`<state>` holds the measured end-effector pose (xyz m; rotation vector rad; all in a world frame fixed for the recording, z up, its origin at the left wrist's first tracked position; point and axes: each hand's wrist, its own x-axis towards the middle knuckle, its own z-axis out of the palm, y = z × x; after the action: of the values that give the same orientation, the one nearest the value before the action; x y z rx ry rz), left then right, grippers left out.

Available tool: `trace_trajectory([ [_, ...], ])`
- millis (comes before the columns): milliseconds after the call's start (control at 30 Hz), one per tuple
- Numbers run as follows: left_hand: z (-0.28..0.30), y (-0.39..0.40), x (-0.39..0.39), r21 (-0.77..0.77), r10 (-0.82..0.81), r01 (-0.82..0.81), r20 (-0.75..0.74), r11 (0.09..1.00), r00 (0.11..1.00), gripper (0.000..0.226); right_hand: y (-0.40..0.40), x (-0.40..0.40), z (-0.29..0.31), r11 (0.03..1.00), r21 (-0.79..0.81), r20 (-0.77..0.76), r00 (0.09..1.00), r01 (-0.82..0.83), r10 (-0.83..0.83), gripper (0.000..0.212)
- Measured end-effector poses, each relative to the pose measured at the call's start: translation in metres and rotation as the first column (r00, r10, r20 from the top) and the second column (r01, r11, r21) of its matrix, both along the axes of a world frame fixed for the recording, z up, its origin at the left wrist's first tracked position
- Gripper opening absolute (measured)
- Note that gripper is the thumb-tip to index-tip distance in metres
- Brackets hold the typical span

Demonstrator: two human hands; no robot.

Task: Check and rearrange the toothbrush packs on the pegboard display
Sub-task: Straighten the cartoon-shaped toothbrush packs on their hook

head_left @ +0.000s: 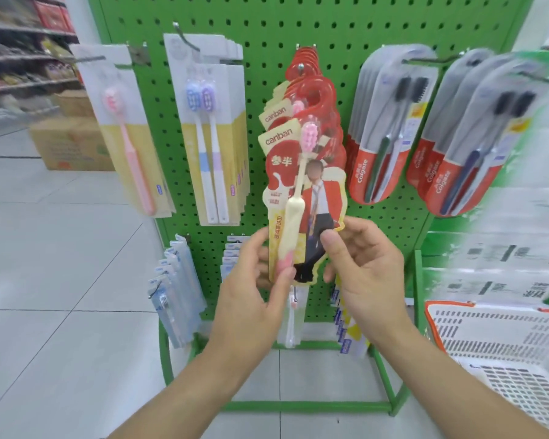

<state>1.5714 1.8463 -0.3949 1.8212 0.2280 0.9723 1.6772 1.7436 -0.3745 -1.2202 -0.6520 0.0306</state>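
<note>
A green pegboard (298, 26) carries rows of toothbrush packs. At its middle hangs a stack of red canban packs (311, 99). The front canban pack (301, 198), with a cream and pink brush, is tilted out from the stack. My left hand (251, 286) pinches its lower left edge with thumb in front and fingers behind. My right hand (362, 264) pinches its lower right edge, thumb on the printed figure. The pack's top still overlaps the stack; I cannot tell whether it is on the hook.
White-and-yellow packs hang left: a single pink brush (127, 137) and twin blue and purple brushes (210, 134). Colgate packs (390, 128) hang right, with more (469, 147) beside them. Lower hooks hold pale blue packs (175, 286). A white basket (501, 350) sits at right. Cardboard boxes (67, 144) stand on the floor.
</note>
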Motion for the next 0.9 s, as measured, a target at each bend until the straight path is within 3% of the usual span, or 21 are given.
trace_trajectory([
  [333, 0.009, -0.002, 0.016, -0.119, -0.011, 0.029, 0.148, 0.993, 0.989, 0.051, 0.024, 0.004, 0.011, 0.989, 0.133, -0.071, 0.996, 0.063, -0.053, 0.024],
  [633, 0.000, 0.002, 0.021, -0.158, 0.034, -0.015, 0.122, 0.987, 0.992, 0.043, 0.021, 0.009, 0.007, 0.999, 0.026, -0.047, 0.998, 0.037, -0.036, 0.020],
  [700, -0.001, 0.006, 0.022, -0.163, 0.043, -0.026, 0.102, 0.986, 0.994, 0.039, 0.019, 0.011, 0.006, 0.997, -0.012, -0.001, 0.997, 0.078, -0.078, 0.019],
  [800, 0.001, 0.012, 0.023, -0.199, 0.050, -0.030, 0.094, 0.980, 0.994, 0.029, 0.016, 0.026, 0.018, 0.977, 0.053, 0.083, 0.974, 0.206, -0.210, 0.004],
  [900, 0.003, 0.012, 0.024, -0.237, 0.051, -0.025, 0.106, 0.971, 0.993, 0.020, 0.015, 0.046, 0.040, 0.951, 0.013, 0.279, 0.912, 0.309, -0.300, 0.013],
])
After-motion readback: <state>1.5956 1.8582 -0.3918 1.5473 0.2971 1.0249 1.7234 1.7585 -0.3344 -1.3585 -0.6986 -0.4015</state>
